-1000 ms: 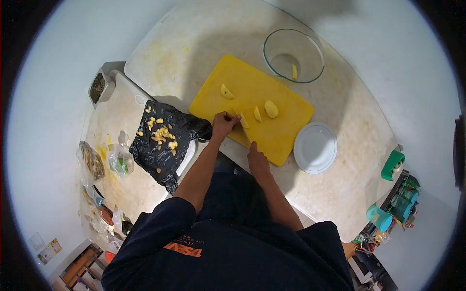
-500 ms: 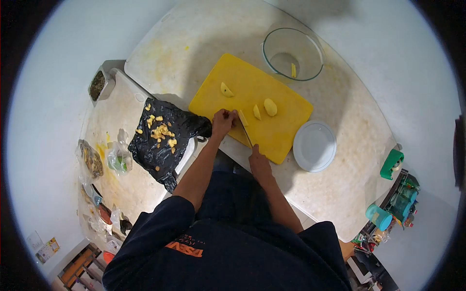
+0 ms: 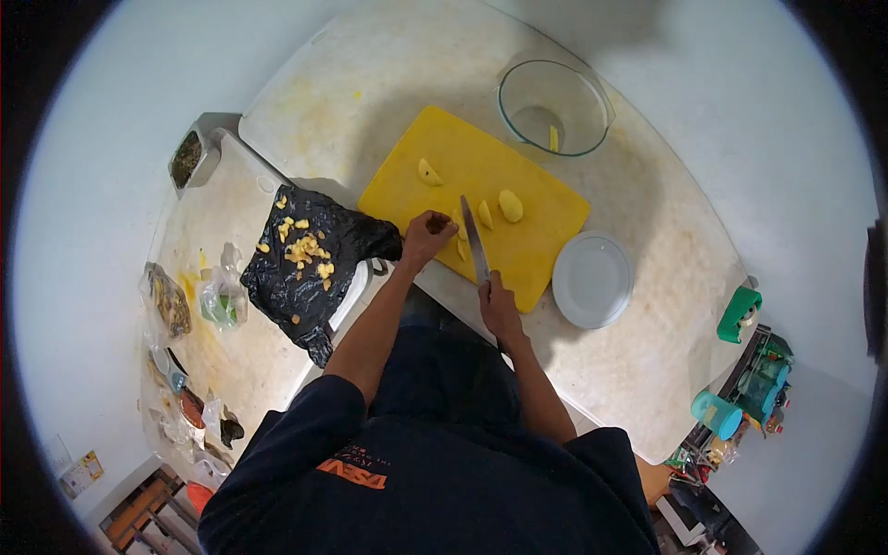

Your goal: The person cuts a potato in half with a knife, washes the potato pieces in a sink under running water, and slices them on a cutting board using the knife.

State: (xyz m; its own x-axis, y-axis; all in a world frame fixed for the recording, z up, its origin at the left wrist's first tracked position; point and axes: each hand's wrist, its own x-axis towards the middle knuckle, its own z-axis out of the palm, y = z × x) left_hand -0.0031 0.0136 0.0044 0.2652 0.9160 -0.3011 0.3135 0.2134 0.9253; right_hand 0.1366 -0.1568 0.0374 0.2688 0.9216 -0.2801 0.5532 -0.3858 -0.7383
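My right hand (image 3: 498, 301) grips a knife (image 3: 474, 242), its blade pointing away from me over the yellow cutting board (image 3: 546, 190). Close to the blade's left side, my left hand (image 3: 429, 235) is closed at the board's near left edge; its fingertips meet by thin potato pieces (image 3: 462, 248), and what they pinch is too small to make out. A potato wedge (image 3: 486, 215) lies right of the blade, beside a larger potato piece (image 3: 510, 205). Another wedge (image 3: 429, 172) rests farther up the board.
A glass bowl (image 3: 581, 148) with a pale strip inside stands beyond the board. At right is a white plate (image 3: 592, 279). Black plastic (image 3: 264, 273) with peelings spreads at left. Farther right are a green tape dispenser (image 3: 737, 314) and a turquoise container (image 3: 716, 414).
The knife blade has come away from the potato beside my left fingers and swung right. Thin pieces now lie apart between blade and fingers. The whole view has shifted slightly.
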